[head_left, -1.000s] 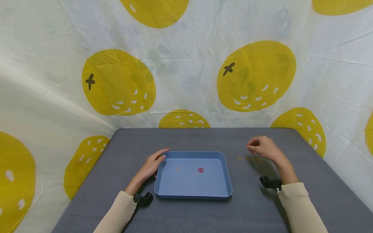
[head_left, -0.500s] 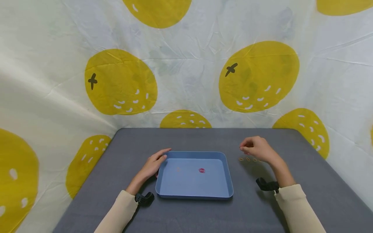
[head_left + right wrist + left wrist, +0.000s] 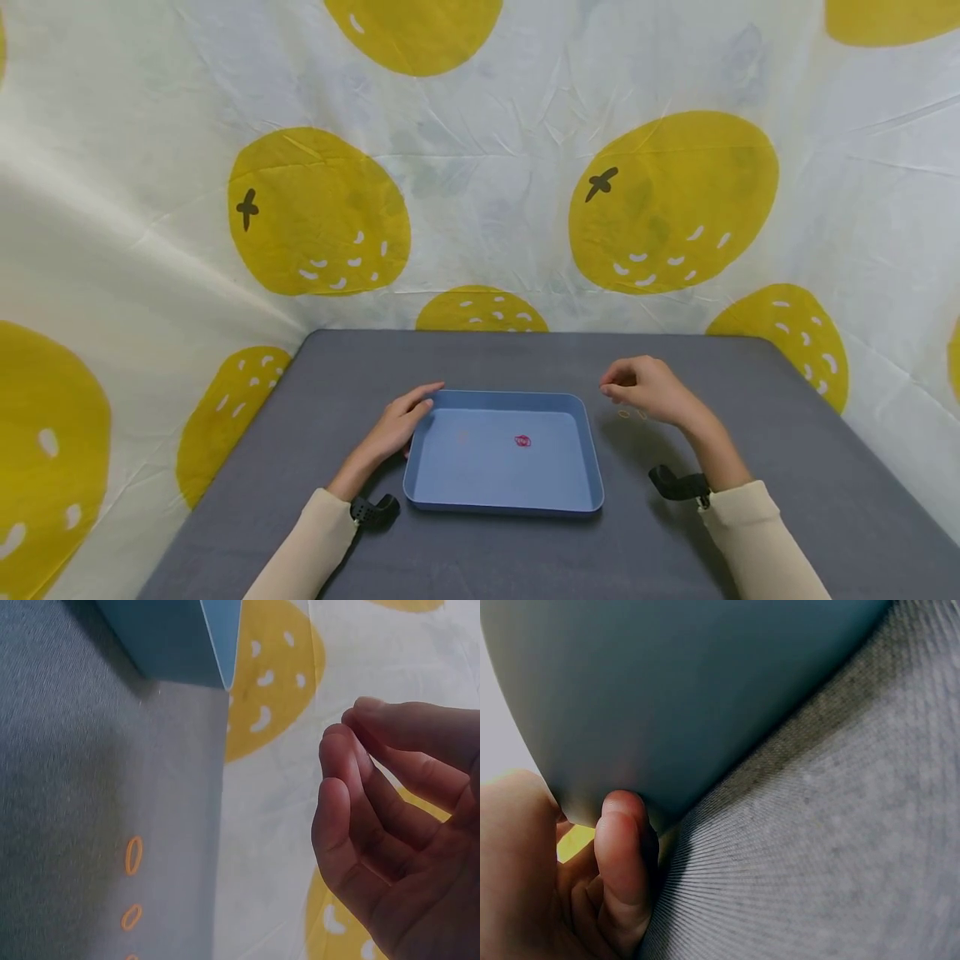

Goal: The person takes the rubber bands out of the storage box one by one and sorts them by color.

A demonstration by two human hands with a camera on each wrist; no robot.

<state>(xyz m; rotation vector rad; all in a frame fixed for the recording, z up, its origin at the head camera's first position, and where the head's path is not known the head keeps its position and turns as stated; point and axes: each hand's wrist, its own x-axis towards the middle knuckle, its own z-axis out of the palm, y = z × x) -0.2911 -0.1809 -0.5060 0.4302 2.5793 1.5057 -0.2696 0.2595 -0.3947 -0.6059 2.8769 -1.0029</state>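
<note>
A shallow blue tray [image 3: 502, 483] lies on the grey table. My left hand [image 3: 393, 427] grips its far left corner, the thumb over the rim; a curled finger [image 3: 621, 847] meets the outer wall in the left wrist view. Inside the tray lie a small red looped bundle [image 3: 522, 441] and a faint orange ring [image 3: 462, 434]. My right hand [image 3: 648, 390] hovers beyond the tray's right side, thumb and forefinger tips together. Nothing shows between those fingertips [image 3: 367, 703]. Below it are small orange rubber bands [image 3: 133, 855], partly hidden by the hand in the head view.
The table [image 3: 480, 550] is covered in grey cloth. Behind it and at the sides hangs a white sheet [image 3: 480, 208] with yellow fruit prints. Each wrist wears a black camera mount [image 3: 678, 483].
My right hand has moved left, towards the tray, over the row of orange bands, covering some of them. My left hand keeps its place at the tray's corner. The view has shifted slightly.
</note>
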